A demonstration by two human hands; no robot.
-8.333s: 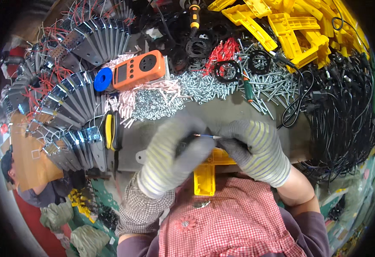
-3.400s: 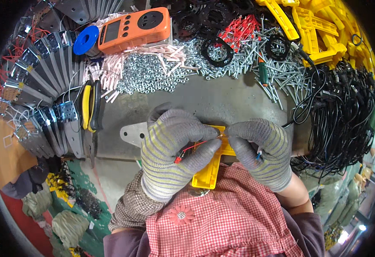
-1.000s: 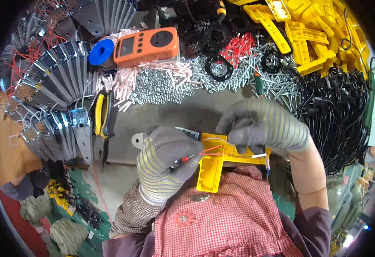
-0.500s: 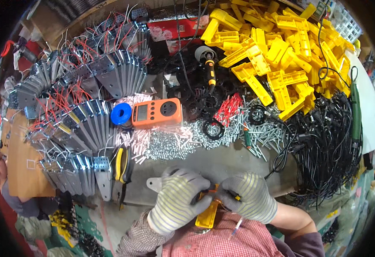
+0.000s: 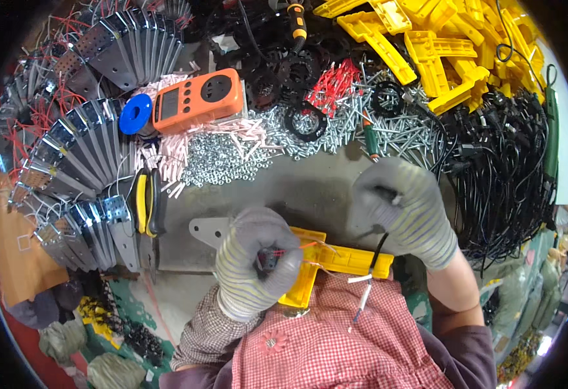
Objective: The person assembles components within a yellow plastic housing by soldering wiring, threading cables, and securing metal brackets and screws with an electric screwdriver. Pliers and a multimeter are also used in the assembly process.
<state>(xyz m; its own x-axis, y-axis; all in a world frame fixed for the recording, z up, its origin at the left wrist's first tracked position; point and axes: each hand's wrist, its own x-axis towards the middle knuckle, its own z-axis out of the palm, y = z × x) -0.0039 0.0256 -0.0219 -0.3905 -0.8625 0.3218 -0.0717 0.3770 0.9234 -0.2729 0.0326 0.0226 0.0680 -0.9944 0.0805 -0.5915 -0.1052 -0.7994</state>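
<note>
My left hand [image 5: 258, 266], in a striped grey work glove, is closed on thin red and orange wires [image 5: 310, 244], with a dark part partly hidden inside the curled fingers. Beside it, a grey metal plate with holes [image 5: 209, 231] sticks out to the left. Under and right of the hand lies a T-shaped yellow plastic housing [image 5: 352, 260] against my checked apron. A black cord [image 5: 378, 253] crosses it, and white-sleeved wire ends [image 5: 362, 299] hang down. My right hand [image 5: 404, 211], gloved alike, is raised apart from the housing; its curled fingers are blurred, their contents unclear.
A green-handled screwdriver [image 5: 369, 135] lies among loose screws [image 5: 400, 126] beyond my right hand. Yellow-handled pliers [image 5: 147, 201], stacked metal brackets [image 5: 76, 146], an orange meter [image 5: 196, 100] and blue spool [image 5: 135, 114] stand left. Yellow housings [image 5: 449, 58] and black cords [image 5: 498, 168] are heaped right.
My right hand has left the wires beside my left hand and moved up and right. The yellow housing and black cord show more. The whole view has shifted, the bench lying higher in it.
</note>
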